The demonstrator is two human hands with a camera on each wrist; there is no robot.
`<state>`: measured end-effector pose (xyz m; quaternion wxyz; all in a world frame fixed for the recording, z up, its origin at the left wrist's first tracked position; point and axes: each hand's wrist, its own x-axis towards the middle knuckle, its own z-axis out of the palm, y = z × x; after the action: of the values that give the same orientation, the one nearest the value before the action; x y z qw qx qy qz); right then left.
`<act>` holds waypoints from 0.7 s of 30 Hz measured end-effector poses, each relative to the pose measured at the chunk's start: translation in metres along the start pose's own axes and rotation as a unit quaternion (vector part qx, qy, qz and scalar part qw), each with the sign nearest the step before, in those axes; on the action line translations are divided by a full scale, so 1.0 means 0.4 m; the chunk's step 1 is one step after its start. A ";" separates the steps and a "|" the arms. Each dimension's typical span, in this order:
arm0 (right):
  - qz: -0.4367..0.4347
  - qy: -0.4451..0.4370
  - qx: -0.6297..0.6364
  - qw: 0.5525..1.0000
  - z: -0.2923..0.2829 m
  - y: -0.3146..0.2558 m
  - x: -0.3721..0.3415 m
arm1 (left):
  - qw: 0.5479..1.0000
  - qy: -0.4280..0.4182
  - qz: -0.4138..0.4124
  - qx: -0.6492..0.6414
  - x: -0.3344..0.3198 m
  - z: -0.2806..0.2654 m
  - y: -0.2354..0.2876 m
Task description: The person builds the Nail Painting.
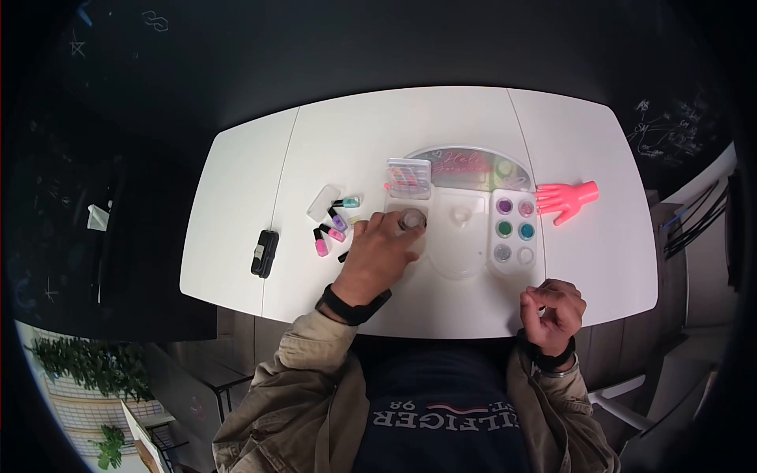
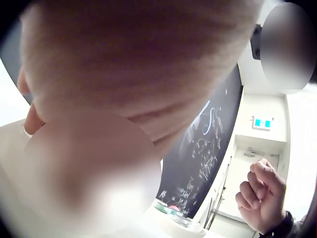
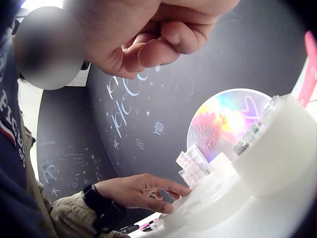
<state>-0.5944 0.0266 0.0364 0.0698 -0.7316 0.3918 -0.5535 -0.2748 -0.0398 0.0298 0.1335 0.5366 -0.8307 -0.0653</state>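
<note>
In the head view, my left hand [image 1: 372, 256] reaches over the left section of a white manicure station [image 1: 453, 256]. Its fingertips are right at a small clear round container [image 1: 412, 220] there. The right wrist view shows this left hand [image 3: 141, 191] from the side, fingers extended and low over the station's edge. My right hand [image 1: 553, 313] is raised near the table's front edge, its fingers curled in and the thumb against the index finger. Nothing shows between the curled fingers of the right hand [image 2: 262, 196] in the left wrist view.
On the station's right stands a holder [image 1: 512, 229] with several glitter pots; a nail case [image 1: 408, 178] leans at its back left, beside the "Hello Gorgeous" panel [image 1: 481, 168]. A pink model hand [image 1: 568, 201] lies right. Nail polish bottles [image 1: 337, 221] and a black case [image 1: 264, 254] lie left.
</note>
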 end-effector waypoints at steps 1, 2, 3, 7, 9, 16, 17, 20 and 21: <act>-0.003 0.002 -0.002 1.000 0.000 -0.001 0.002 | 0.999 0.028 0.003 -0.027 0.003 0.000 -0.013; -0.006 0.003 -0.005 1.000 0.000 -0.004 0.005 | 0.997 0.056 0.007 -0.054 0.007 0.002 -0.034; -0.008 0.005 -0.008 1.000 -0.001 -0.005 0.007 | 0.993 0.084 0.011 -0.081 0.012 -0.005 -0.050; -0.004 0.005 0.003 1.000 0.000 -0.001 0.004 | 0.976 0.194 -0.052 -0.083 0.012 -0.058 -0.103; -0.005 0.005 0.003 1.000 0.000 0.000 0.004 | 0.969 0.189 -0.115 -0.108 0.007 -0.077 -0.127; 0.005 0.003 0.015 1.000 0.002 0.003 -0.004 | 0.976 0.135 -0.155 -0.071 -0.016 -0.027 -0.220; 0.004 0.001 0.015 1.000 0.002 0.003 -0.004 | 0.978 0.124 -0.158 -0.054 -0.017 -0.015 -0.227; -0.001 -0.001 0.014 1.000 0.002 0.001 0.002 | 0.981 0.099 -0.169 -0.016 -0.017 0.000 -0.231; -0.003 -0.001 0.014 1.000 0.002 0.000 0.004 | 0.980 0.097 -0.174 -0.012 -0.017 0.004 -0.227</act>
<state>-0.5934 0.0253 0.0373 0.0786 -0.7322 0.3817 -0.5586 -0.1934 -0.0715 0.0044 0.2066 0.6753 -0.7066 -0.0451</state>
